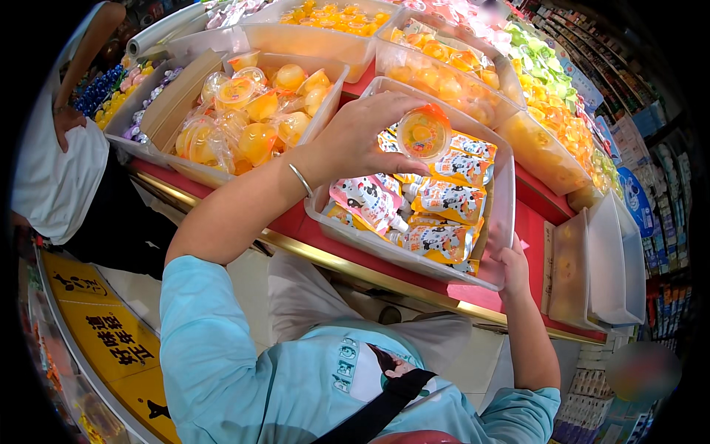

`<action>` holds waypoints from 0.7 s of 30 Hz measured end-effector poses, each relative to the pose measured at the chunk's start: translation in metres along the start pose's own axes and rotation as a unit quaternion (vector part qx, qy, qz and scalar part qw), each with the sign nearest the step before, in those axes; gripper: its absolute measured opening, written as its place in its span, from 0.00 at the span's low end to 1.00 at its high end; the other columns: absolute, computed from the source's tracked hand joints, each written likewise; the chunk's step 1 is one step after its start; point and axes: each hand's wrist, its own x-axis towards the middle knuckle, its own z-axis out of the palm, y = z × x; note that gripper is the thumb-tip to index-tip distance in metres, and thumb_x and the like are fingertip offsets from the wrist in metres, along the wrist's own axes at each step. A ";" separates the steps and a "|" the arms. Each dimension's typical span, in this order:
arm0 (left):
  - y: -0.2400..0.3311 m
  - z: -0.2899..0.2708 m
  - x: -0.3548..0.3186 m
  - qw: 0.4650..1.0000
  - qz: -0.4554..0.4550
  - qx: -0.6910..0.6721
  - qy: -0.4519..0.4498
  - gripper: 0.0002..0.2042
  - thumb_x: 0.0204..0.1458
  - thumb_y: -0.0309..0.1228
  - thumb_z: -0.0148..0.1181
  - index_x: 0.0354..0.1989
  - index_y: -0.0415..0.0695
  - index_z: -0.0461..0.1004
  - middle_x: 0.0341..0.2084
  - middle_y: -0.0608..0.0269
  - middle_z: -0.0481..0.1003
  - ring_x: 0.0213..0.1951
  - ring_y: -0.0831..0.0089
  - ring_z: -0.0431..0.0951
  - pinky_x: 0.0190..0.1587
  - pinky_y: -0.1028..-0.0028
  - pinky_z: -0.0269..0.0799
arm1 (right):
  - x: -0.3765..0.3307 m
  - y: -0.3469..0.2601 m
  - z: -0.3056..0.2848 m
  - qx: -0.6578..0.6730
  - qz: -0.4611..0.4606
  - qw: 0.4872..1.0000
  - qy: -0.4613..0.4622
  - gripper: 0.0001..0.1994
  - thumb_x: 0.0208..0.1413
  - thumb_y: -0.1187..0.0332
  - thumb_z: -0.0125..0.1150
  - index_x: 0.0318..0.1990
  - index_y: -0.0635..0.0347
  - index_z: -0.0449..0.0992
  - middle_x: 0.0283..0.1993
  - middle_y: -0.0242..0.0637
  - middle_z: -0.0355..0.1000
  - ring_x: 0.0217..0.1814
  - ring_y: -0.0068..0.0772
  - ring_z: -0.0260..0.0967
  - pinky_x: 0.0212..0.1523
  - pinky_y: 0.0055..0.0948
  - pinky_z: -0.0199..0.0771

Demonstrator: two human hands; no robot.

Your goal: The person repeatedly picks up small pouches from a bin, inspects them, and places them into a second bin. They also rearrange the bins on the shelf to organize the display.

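Note:
My left hand (pixel 361 135), with a bangle at its wrist, has its thumb and fingers closed round an orange jelly cup (pixel 424 135). The round lidded cup is held above a clear plastic bin (pixel 505 211). Inside that bin lie several orange-and-white spouted pouches (pixel 448 198) and a pink spouted pouch (pixel 367 198). My right hand (pixel 512 265) grips the bin's near right corner; some of its fingers are hidden. The bin sits tilted at the front of the red counter (pixel 310 235).
To the left stands a bin of wrapped orange jelly cups (pixel 259 140), with a cardboard piece (pixel 174 103) beside them. More bins of orange sweets (pixel 444 85) line the back. Stacked plastic bins (pixel 620 259) stand at the right. A person in white (pixel 63 163) is at the left.

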 end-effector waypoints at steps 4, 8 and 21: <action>-0.001 0.001 0.000 1.000 0.000 -0.003 -0.001 0.36 0.27 0.47 0.68 0.47 0.44 0.63 0.40 0.56 0.69 0.45 0.62 0.68 0.58 0.51 0.38 | 0.001 0.001 -0.002 -0.015 0.004 1.000 -0.005 0.33 0.33 0.78 0.38 0.56 0.61 0.54 0.50 0.35 0.58 0.53 0.32 0.55 0.50 0.27 0.57; 0.004 -0.003 0.001 1.000 0.005 -0.009 -0.001 0.29 0.32 0.44 0.65 0.44 0.42 0.65 0.39 0.56 0.69 0.42 0.61 0.69 0.44 0.69 0.64 | -0.001 0.000 0.000 -0.006 -0.002 1.000 -0.005 0.31 0.33 0.79 0.38 0.54 0.62 0.55 0.49 0.36 0.59 0.52 0.31 0.56 0.49 0.26 0.57; -0.051 0.015 0.054 0.931 -0.313 -0.057 -0.180 0.28 0.42 0.57 0.50 0.36 0.40 0.71 0.31 0.55 0.72 0.37 0.66 0.71 0.40 0.70 0.65 | -0.002 0.001 -0.003 -0.005 -0.014 1.000 0.001 0.27 0.35 0.79 0.40 0.51 0.62 0.57 0.45 0.37 0.60 0.47 0.29 0.59 0.45 0.25 0.61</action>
